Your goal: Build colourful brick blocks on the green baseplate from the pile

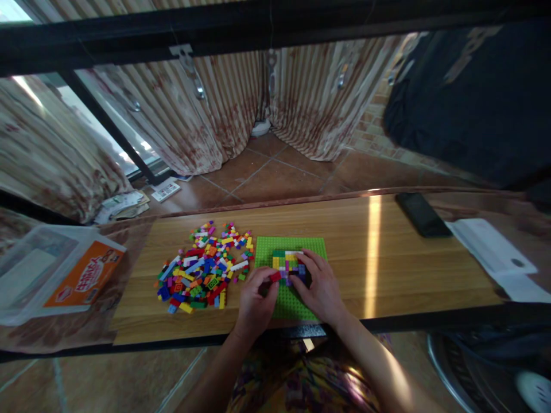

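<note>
A green studded baseplate [267, 245] lies near the table's front edge, with a small patch of coloured bricks [279, 261] built on it. Between the thumb and fingers of my left hand [255, 303] is a red brick [275, 276], at the left side of that patch. My right hand [321, 287] reaches over the right side of the plate. Its fingers curve around the far and right sides of the built bricks, thumb and fingers apart, touching or very near the white and blue ones. Whether it grips any brick I cannot tell.
A heap of loose bricks [202, 269] spreads left of the baseplate. Farther left stands a clear plastic box [55, 275] with an orange label. On the right lie a black phone [423, 214] and a white paper or packaging piece [491, 246]. The wooden tabletop [344, 223] ends close to my body.
</note>
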`<state>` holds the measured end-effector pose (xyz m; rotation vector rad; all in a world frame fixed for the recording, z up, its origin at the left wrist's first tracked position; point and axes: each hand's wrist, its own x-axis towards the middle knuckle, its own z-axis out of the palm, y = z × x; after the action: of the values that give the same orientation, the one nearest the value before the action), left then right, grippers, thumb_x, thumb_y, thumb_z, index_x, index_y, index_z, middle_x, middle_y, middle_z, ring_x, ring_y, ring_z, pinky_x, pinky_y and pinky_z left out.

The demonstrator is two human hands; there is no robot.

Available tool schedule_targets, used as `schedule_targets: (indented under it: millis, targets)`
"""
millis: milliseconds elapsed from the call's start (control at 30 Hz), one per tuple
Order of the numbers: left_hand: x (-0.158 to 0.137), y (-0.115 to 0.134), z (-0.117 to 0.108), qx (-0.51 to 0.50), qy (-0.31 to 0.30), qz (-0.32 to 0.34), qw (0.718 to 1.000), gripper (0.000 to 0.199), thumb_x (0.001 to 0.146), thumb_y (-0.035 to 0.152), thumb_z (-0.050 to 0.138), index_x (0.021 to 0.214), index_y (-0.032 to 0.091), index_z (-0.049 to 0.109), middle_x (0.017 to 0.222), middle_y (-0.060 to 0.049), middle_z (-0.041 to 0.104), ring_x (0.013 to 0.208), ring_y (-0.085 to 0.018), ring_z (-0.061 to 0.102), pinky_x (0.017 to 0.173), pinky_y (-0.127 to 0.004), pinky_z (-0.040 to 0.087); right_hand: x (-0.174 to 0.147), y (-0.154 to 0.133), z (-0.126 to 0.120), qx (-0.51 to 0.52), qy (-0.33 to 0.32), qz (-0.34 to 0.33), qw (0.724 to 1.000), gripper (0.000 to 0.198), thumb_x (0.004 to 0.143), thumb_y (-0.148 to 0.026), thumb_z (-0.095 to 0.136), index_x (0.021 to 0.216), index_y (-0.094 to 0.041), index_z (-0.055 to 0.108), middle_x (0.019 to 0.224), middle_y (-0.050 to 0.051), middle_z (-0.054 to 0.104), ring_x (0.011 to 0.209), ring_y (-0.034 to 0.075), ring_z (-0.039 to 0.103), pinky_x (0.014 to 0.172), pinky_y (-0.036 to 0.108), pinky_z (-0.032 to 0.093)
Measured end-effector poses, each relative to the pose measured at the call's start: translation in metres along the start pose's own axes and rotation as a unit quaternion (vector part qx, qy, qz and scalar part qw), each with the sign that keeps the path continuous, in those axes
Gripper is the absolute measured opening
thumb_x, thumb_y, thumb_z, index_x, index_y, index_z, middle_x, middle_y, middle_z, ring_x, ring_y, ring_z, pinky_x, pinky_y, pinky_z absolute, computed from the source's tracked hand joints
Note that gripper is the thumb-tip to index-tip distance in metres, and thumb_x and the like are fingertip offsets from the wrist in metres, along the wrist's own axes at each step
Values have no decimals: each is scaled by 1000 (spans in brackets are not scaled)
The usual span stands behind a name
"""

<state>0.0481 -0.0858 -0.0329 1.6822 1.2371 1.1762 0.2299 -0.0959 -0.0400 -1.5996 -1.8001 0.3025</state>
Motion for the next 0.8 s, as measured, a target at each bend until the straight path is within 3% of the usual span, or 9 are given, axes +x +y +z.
schedule_targets:
  millis: [333, 567, 800]
  targets:
    - [-1, 3, 3, 5, 4, -31, 1000, 22, 88, 21, 60, 108, 21, 66, 99, -5, 71, 86, -16, 69, 80, -29, 58, -1, 0, -2, 15, -6, -5, 1000, 53, 86, -37, 63, 136, -23, 51, 141, 14, 52, 130, 30, 48, 108, 54, 41]
    - [-3, 0, 5, -24, -10, -33, 999, 24, 90, 20, 57, 112, 20, 65, 104, -6, 73, 95, -18, 70, 86, -32, 58, 0, -1, -3, 17, -2, -9, 1000, 49, 87, -35, 62, 134, -24, 54, 139, 13, 52, 129, 31, 49, 107, 54, 42]
    - [-4, -3, 5, 11, -31, -4, 999, 23, 90, 20, 58, 111, 22, 67, 105, -6, 73, 98, -19, 70, 89, -34, 57, -4, -5, -8, 36, 24, -45, 998, 44, 87, -39, 64, 129, -26, 59, 152, 14, 36, 128, 30, 50, 106, 54, 42]
